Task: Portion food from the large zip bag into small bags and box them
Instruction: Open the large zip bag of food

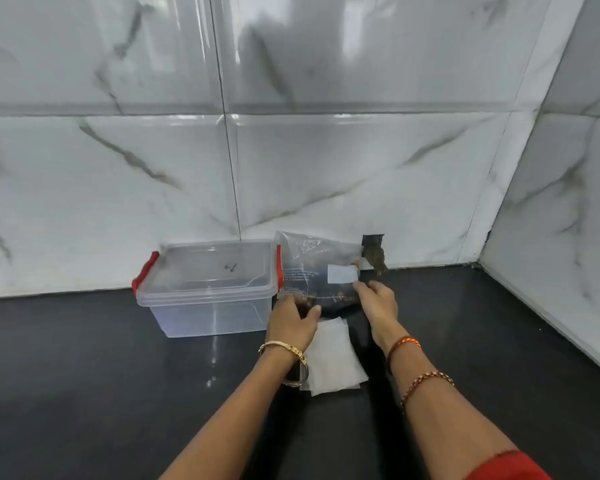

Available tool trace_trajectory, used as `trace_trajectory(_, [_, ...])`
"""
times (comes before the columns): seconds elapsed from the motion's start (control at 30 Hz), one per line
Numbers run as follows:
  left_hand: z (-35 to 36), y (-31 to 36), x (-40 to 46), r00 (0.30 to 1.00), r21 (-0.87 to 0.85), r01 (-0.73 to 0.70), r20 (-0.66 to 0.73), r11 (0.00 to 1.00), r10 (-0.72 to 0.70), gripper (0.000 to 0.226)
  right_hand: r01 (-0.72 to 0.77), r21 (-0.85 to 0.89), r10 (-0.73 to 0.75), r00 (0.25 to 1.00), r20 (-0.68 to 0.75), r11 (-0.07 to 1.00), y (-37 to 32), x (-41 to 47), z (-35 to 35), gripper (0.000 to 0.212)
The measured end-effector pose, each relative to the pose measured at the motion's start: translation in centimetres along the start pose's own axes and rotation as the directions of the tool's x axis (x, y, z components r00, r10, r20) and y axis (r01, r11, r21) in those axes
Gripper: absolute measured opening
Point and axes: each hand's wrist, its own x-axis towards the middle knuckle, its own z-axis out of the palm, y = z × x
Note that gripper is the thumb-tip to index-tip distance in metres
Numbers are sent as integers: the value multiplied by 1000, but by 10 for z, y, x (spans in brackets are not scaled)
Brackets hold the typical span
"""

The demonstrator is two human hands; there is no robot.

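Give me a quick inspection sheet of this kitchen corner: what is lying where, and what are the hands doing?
Surface: dark glossy counter.
Job's things: large zip bag with dark food leans against the wall; small bags lie stacked before it; clear box with red clips stands left of it, lid on.
Clutter: nothing seen.
Hands: left hand grips the zip bag's lower left; right hand pinches its lower right.
Cables: nothing seen.
Surroundings: white marbled wall tiles; small dark hole in the wall behind the bag.
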Motion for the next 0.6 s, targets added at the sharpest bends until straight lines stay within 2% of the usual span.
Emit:
trace_trajectory(0.1, [3,-6,7,1000,18,-4,-22,1000,5,25,64,15,-64,998,-3,998,-4,10,11,32])
trace_trajectory(0.23, [5,-14,11,1000,48,5,-30,999,-4,27,46,51,-42,996,-78,998,-4,19,23,33])
trace_trajectory(0.4, [0,-6,6,999,55,-21,-23,998,23,26,41,220,-7,988,-155,975,-5,13,21,27])
trace_trajectory(0.6, [-16,12,-17,998,-7,-63,5,998,63,42,119,349,-36,971,-236,930,-25,-19,4,23])
